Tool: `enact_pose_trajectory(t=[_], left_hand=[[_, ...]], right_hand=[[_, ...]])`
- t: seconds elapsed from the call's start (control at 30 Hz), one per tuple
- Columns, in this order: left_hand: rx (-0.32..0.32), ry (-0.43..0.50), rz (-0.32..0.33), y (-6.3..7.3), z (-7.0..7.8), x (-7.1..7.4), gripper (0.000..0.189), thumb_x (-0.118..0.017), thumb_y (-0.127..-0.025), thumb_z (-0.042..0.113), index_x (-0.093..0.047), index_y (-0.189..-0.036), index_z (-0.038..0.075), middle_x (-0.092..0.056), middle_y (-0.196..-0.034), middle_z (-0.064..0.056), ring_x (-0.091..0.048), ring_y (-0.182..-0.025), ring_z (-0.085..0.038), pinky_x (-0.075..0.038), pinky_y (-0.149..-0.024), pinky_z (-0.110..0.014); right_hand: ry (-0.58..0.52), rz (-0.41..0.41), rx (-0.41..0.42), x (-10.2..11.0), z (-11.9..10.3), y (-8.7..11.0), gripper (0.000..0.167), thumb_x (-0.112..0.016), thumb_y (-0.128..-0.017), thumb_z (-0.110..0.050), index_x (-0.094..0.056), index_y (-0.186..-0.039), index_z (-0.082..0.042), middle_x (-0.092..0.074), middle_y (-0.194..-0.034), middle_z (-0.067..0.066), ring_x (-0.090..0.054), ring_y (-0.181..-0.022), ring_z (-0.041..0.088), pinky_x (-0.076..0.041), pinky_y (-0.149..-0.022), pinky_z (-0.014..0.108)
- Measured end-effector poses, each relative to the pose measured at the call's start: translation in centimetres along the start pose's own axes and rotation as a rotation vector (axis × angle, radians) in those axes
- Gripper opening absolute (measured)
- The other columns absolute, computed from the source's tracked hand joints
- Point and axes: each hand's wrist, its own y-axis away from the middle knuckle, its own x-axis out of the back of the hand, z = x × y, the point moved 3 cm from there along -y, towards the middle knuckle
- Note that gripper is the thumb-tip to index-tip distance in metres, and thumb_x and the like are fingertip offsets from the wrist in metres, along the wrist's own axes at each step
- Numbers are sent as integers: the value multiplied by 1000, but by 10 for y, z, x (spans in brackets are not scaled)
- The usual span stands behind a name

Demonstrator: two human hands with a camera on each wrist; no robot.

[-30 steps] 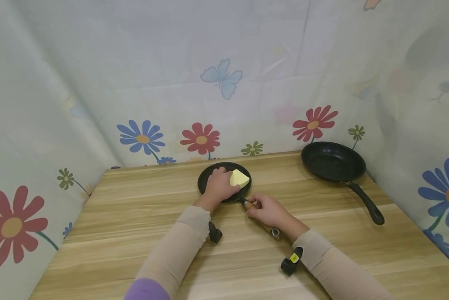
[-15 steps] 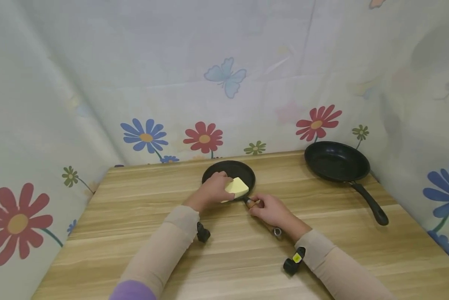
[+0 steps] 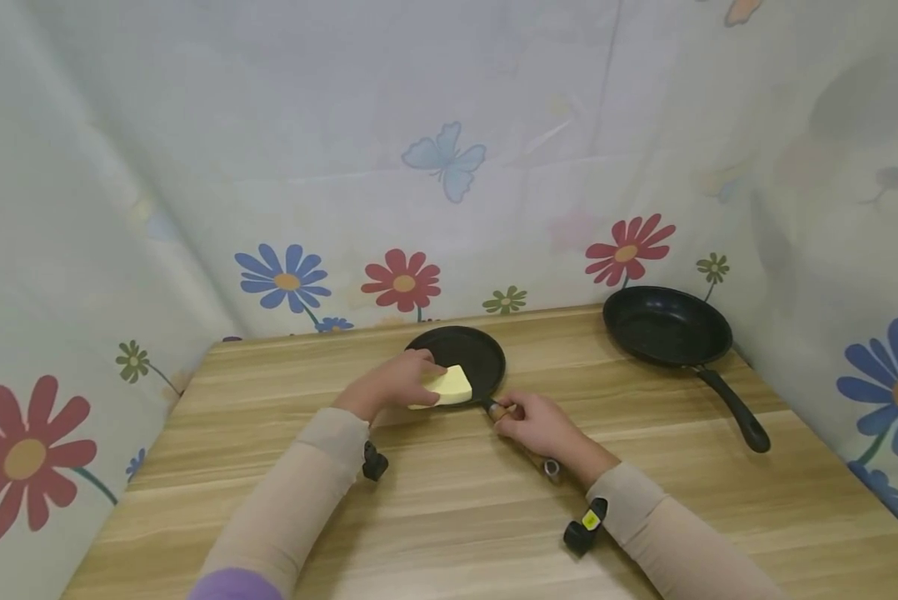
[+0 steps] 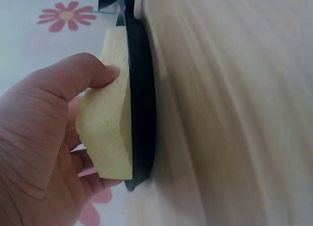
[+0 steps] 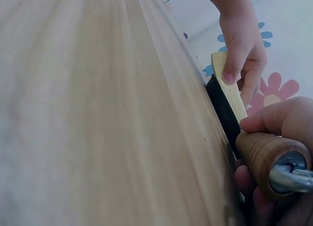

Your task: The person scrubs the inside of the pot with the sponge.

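A pale yellow sponge point(image 3: 452, 385) lies over the near left part of a small black frying pan point(image 3: 482, 358) in the head view. My left hand point(image 3: 395, 385) pinches it, the thumb on the near side and the fingers on the far side. In the left wrist view the sponge point(image 4: 105, 123) overlaps the pan's rim point(image 4: 142, 108). My right hand point(image 3: 539, 423) grips the pan's wooden handle point(image 5: 264, 152) close to the pan. A metal hanging ring point(image 5: 288, 179) shows at the handle's end.
A larger black frying pan point(image 3: 666, 325) stands at the back right of the wooden table point(image 3: 449, 517), its handle point(image 3: 734, 408) towards the front right. A flower-printed curtain point(image 3: 329, 183) hangs behind the table and at both sides.
My left hand has drawn the sponge from the right side of the small pan to its near left rim. The right hand keeps its hold on the handle.
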Motion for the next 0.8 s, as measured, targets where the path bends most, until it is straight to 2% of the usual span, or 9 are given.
enact_pose_trajectory(t=[0.13, 0.3, 0.43, 0.57, 0.67, 0.8], left_hand=[[10, 2, -2, 6, -7, 6, 54, -74, -85, 28, -66, -135, 9, -60, -123, -13, -58, -111, -30, -45, -103, -45], [24, -28, -2, 10, -17, 10, 55, -74, -84, 28, -66, -135, 9, -59, -125, -16, -57, -111, -31, -44, -103, -45], [38, -30, 3, 11, -28, 11, 56, -72, -86, 27, -64, -138, 9, -56, -138, -23, -54, -125, -37, -40, -109, -48], [68, -37, 24, 10, -37, 13, 56, -72, -86, 27, -63, -139, 11, -50, -146, -24, -48, -135, -39, -36, -113, -49], [87, -55, 46, 8, -41, 15, 56, -73, -85, 28, -64, -138, 13, -53, -143, -21, -51, -129, -37, -39, -110, -48], [78, -78, 80, 5, -45, 18, 56, -75, -84, 26, -65, -137, 12, -59, -126, -15, -55, -109, -30, -46, -99, -45]], right_hand=[[-2, -2, 2, 0, 0, 0, 33, -72, -83, -24, -72, -113, -10, -63, -79, -3, -57, -71, 13, -48, -67, 31], [-4, -9, 12, 0, 0, 1, 32, -72, -84, -24, -72, -112, -10, -63, -78, -3, -56, -71, 14, -47, -67, 31], [-8, -18, 24, 0, 1, 1, 30, -71, -84, -24, -72, -111, -10, -62, -77, -3, -56, -70, 13, -48, -67, 31], [-25, -41, 34, -1, 2, 1, 28, -71, -85, -23, -71, -110, -10, -63, -78, -3, -57, -70, 13, -48, -67, 31], [-36, -54, 38, 0, 2, 1, 28, -70, -85, -23, -71, -110, -10, -63, -78, -2, -58, -70, 14, -49, -67, 32], [-22, -60, 57, 0, 2, 1, 28, -70, -85, -22, -70, -110, -10, -62, -77, -2, -57, -69, 13, -48, -65, 32]])
